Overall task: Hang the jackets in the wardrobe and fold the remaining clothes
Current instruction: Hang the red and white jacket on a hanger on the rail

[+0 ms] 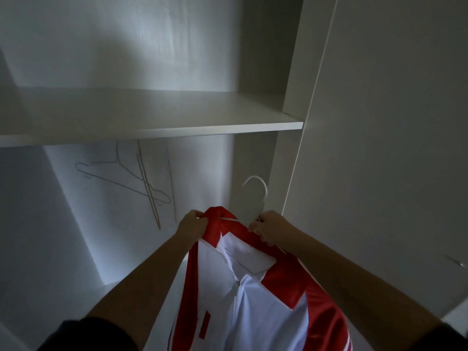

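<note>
Jacket [253,307] hangs below left hand [193,223] and right hand [269,227].

The person wears a dark, almost black top with short sleeves. Only the sleeve ends show: the left sleeve [88,335] at the bottom left, the right sleeve [445,338] at the bottom right. The left arm [141,277] and right arm [354,272] are bare down to the left hand [192,224] and right hand [268,228].
</note>
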{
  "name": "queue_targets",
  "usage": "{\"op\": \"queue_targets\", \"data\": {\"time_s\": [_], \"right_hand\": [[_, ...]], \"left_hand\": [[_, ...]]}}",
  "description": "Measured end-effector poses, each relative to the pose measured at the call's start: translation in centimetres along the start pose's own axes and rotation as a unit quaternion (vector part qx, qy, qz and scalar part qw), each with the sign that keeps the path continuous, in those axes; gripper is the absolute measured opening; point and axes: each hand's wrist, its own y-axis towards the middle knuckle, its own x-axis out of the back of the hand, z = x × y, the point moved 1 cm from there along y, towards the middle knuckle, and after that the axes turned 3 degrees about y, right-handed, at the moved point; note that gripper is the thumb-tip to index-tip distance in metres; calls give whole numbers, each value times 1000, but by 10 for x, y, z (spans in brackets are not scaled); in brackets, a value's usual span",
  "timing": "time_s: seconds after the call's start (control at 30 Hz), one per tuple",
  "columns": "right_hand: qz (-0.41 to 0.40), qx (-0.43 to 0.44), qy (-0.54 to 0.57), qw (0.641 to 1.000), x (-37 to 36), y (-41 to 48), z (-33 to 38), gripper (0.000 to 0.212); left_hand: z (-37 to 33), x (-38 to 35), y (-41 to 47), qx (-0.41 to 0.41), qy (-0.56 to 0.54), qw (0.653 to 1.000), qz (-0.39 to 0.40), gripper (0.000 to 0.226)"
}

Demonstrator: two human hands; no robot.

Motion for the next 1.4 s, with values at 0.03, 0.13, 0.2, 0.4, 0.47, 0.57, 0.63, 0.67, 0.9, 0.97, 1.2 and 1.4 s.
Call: {"op": "queue_targets", "data": {"time_s": [0.03, 0.13, 0.2, 0.4, 0.47, 0.57, 0.63, 0.67, 0.9, 0.97, 1.2, 1.4], "right_hand": [[-1, -5, 7, 1000, 1, 15, 0, 18], [5, 4, 30, 1000, 0, 57, 1, 16], [10, 10, 60, 998, -3, 87, -2, 19], [-10, 65, 91, 994, -11, 165, -1, 28], [-30, 88, 96, 991, -11, 186, 5, 28], [-62, 121, 96, 986, -6, 215, 14, 30], [-81, 135, 94, 983, -3, 235, 20, 31], [-86, 141, 88, 982, -2, 245, 24, 31], [-158, 164, 80, 970, 9, 303, 66, 31], [-165, 166, 83, 969, 6, 317, 75, 30], [-178, 153, 75, 969, -2, 355, 92, 28], [-160, 134, 59, 976, -7, 371, 79, 22]], "left_hand": [[-3, -5, 10, -7, 6, 1000, -3, 33], [-12, -16, 42, -31, 8, 999, -30, 31], [-14, -20, 66, -33, 3, 997, -63, 27], [-4, -26, 133, -14, -174, 975, -135, 22], [-3, -25, 153, -11, -237, 960, -148, 20], [-2, -23, 182, -23, -262, 947, -183, 22], [-2, -20, 203, -30, -266, 944, -195, 21], [-3, -17, 214, -37, -270, 942, -197, 18], [-29, 9, 263, -77, -309, 925, -209, 21], [-36, 13, 272, -89, -303, 924, -216, 19], [-46, 20, 304, -82, -262, 926, -260, 19], [-27, 9, 313, -43, -234, 931, -277, 20]]}}
